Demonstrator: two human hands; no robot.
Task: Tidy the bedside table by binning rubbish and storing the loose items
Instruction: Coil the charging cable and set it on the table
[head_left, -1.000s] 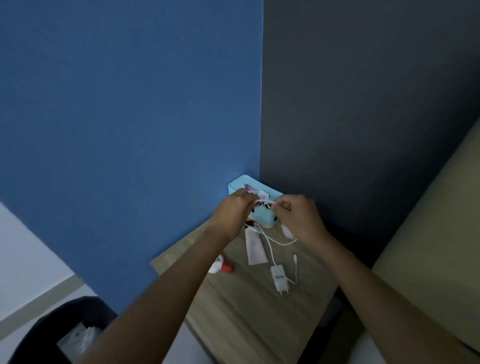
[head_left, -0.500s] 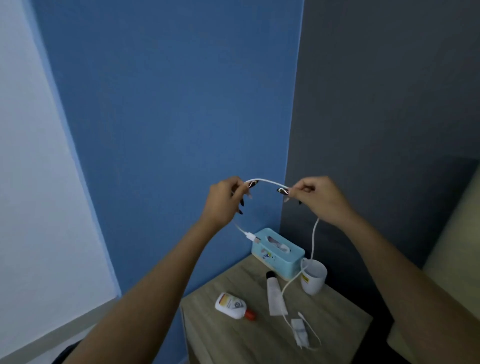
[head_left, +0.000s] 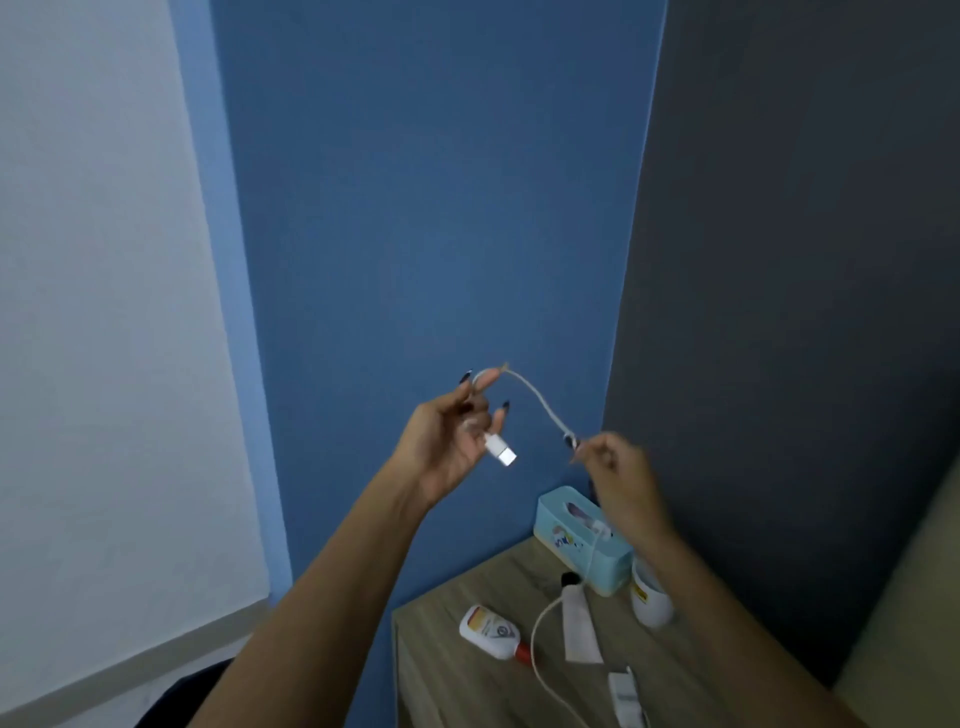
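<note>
Cable lifted over bench

Left hand (head_left: 452, 441) and right hand (head_left: 618, 478) both grip the white cable (head_left: 540, 405), raised above the bench (head_left: 467, 691). Tissue box (head_left: 571, 540) holds tissues; mug (head_left: 652, 603) contents unseen. Bottle (head_left: 491, 631), tube (head_left: 579, 623), charger (head_left: 623, 693) lie loose.

Blue wall (head_left: 431, 208) fills the middle, w/ a dark grey wall (head_left: 805, 234) meeting it at the corner on the right. A pale, whitish wall (head_left: 93, 312) stands on the left. At the right edge, a beige surface (head_left: 914, 597), prob. a bed; cannot tell for sure.
</note>
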